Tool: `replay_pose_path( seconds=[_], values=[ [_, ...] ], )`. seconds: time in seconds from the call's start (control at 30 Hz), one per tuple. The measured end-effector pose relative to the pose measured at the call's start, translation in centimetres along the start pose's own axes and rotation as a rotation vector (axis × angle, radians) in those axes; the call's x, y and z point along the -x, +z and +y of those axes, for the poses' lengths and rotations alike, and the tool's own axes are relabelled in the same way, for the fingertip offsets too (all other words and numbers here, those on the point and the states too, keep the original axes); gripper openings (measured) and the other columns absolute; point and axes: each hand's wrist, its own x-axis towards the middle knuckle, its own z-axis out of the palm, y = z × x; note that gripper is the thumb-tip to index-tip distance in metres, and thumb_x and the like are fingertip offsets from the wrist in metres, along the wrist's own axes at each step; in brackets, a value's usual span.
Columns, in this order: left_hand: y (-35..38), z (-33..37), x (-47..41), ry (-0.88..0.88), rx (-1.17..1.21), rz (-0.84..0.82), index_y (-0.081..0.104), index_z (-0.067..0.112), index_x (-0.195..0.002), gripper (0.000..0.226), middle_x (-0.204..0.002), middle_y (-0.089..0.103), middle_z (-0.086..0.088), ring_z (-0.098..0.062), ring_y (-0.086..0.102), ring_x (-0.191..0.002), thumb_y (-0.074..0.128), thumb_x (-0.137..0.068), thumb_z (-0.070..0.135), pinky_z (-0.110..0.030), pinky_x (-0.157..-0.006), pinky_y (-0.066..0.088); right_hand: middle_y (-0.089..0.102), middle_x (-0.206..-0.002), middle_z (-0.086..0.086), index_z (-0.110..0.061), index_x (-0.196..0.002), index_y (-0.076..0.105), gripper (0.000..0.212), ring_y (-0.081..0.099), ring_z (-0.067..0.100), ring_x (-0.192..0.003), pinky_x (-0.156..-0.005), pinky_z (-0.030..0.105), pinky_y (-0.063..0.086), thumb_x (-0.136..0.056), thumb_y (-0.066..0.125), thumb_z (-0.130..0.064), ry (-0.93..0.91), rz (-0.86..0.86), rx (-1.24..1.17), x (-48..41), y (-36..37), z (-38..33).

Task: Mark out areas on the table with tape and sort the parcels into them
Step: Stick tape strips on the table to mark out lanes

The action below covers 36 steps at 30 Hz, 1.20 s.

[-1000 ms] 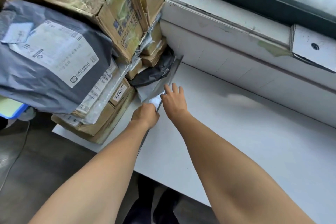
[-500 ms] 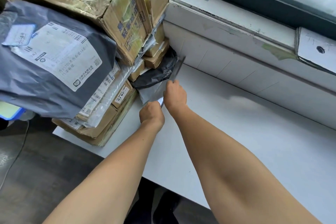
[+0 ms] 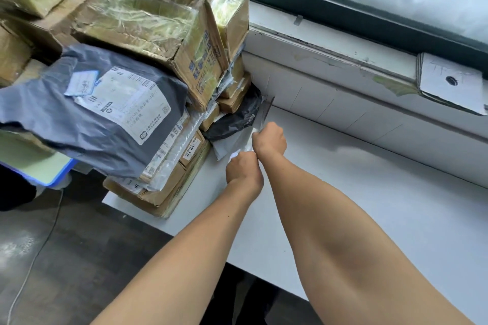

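A pile of parcels stands on the left end of the white table (image 3: 369, 192): a grey mailer bag (image 3: 105, 119) with a white label, taped cardboard boxes (image 3: 169, 34) and a black bag (image 3: 237, 116) at the bottom. A strip of greyish tape (image 3: 266, 111) runs along the table from the wall, right beside the pile. My right hand (image 3: 270, 137) is curled, gripping this strip. Just behind it, my left hand (image 3: 244, 171) is curled round a small white thing, apparently the tape roll (image 3: 235, 154), mostly hidden.
A white wall panel and window sill (image 3: 343, 42) border the table's far side. A white cardboard piece (image 3: 449, 82) with a dark hole sticks out from the sill. A blue-edged green tray (image 3: 39, 166) and a floor cable (image 3: 34, 258) lie at left.
My right hand's fingers lay straight on the tape; now they are curled on it, a little nearer the wall. My left hand followed close behind. The view has tilted up.
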Motion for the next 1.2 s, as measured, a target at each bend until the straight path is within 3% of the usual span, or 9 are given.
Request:
replay_pose_path(
  seconds=[0.1, 0.2, 0.4, 0.5, 0.63, 0.77, 0.9, 1.07, 1.2],
  values=[
    [-0.4, 0.6, 1.0, -0.013, 0.042, -0.039, 0.061, 0.012, -0.119, 0.033, -0.119, 0.063, -0.007, -0.029, 0.053, -0.121, 0.043, -0.091, 0.005, -0.032, -0.082, 0.047, 0.045, -0.066, 0.004, -0.015, -0.059, 0.034, 0.034, 0.046, 0.03, -0.066, -0.049, 0.028, 0.028, -0.085, 0.055, -0.009, -0.019, -0.004, 0.018, 0.9, -1.2, 0.5],
    [-0.4, 1.3, 1.8, -0.054, 0.136, -0.116, 0.059, 0.016, -0.12, 0.036, -0.113, 0.065, -0.009, -0.033, 0.065, -0.1, 0.042, -0.091, 0.004, -0.035, -0.076, 0.056, 0.04, -0.059, 0.002, -0.015, -0.057, 0.034, 0.037, 0.044, 0.029, -0.063, -0.045, 0.027, 0.022, -0.086, 0.056, -0.012, -0.029, -0.013, 0.033, 1.7, -2.0, 1.3],
    [1.7, 1.7, 4.2, -0.08, 0.096, -0.187, 0.052, 0.011, -0.08, 0.008, -0.091, 0.066, -0.007, -0.029, 0.068, -0.081, 0.048, -0.084, 0.007, -0.033, -0.068, 0.058, 0.036, -0.053, 0.003, -0.013, -0.055, 0.034, 0.032, 0.035, 0.025, -0.052, -0.043, 0.026, 0.019, -0.079, 0.055, -0.008, 0.015, -0.023, 0.028, 3.4, -3.0, 4.3],
    [3.0, 1.9, 4.9, -0.085, 0.073, -0.215, 0.048, 0.013, -0.074, 0.012, -0.086, 0.066, -0.006, -0.026, 0.069, -0.076, 0.054, -0.084, 0.009, -0.03, -0.063, 0.058, 0.034, -0.052, 0.002, -0.013, -0.054, 0.033, 0.033, 0.026, 0.02, -0.046, -0.043, 0.026, 0.019, -0.078, 0.055, -0.007, 0.037, -0.036, 0.019, 3.9, -3.3, 6.1],
    [4.4, 3.0, 5.5, -0.042, 0.062, -0.258, 0.049, 0.013, -0.078, 0.011, -0.087, 0.066, -0.007, -0.026, 0.069, -0.071, 0.056, -0.085, 0.009, -0.027, -0.051, 0.054, 0.029, -0.053, 0.001, -0.015, -0.056, 0.03, 0.037, 0.024, 0.019, -0.046, -0.044, 0.028, 0.018, -0.082, 0.055, -0.009, 0.049, -0.017, -0.012, 4.5, -4.0, 8.1],
    [5.7, 4.5, 6.5, -0.012, 0.019, -0.3, 0.052, 0.007, -0.085, 0.004, -0.092, 0.068, -0.009, -0.027, 0.069, -0.072, 0.056, -0.085, 0.007, -0.03, -0.056, 0.057, 0.03, -0.055, 0.001, -0.016, -0.057, 0.029, 0.038, 0.028, 0.023, -0.05, -0.043, 0.03, 0.018, -0.083, 0.056, -0.009, 0.095, -0.006, -0.042, 4.5, -5.1, 10.6],
    [7.0, 5.8, 7.1, 0.003, -0.019, -0.32, 0.054, 0.001, -0.108, 0.023, -0.099, 0.068, -0.011, -0.028, 0.069, -0.066, 0.055, -0.085, 0.006, -0.033, -0.056, 0.059, 0.033, -0.056, 0.001, -0.015, -0.058, 0.031, 0.036, 0.033, 0.024, -0.055, -0.043, 0.029, 0.018, -0.085, 0.054, -0.009, 0.14, 0.02, -0.058, 4.8, -5.9, 13.0],
    [8.6, 8.8, 8.3, 0.062, -0.025, -0.362, 0.051, 0.007, -0.077, 0.007, -0.085, 0.069, -0.012, -0.028, 0.071, -0.063, 0.049, -0.082, 0.003, -0.028, -0.053, 0.056, 0.035, -0.056, 0.002, -0.014, -0.059, 0.033, 0.034, 0.035, 0.026, -0.058, -0.043, 0.029, 0.02, -0.086, 0.052, -0.008, 0.175, 0.078, -0.054, 5.0, -8.0, 16.2],
    [10.6, 11.9, 9.5, 0.096, -0.011, -0.385, 0.051, 0.008, -0.074, 0.008, -0.081, 0.068, -0.011, -0.027, 0.069, -0.06, 0.049, -0.081, 0.002, -0.025, -0.045, 0.05, 0.039, -0.06, 0.002, -0.013, -0.066, 0.039, 0.026, 0.035, 0.025, -0.058, -0.044, 0.03, 0.02, -0.088, 0.052, -0.008, 0.206, 0.12, -0.071, 4.8, -10.2, 19.7]
  ],
)
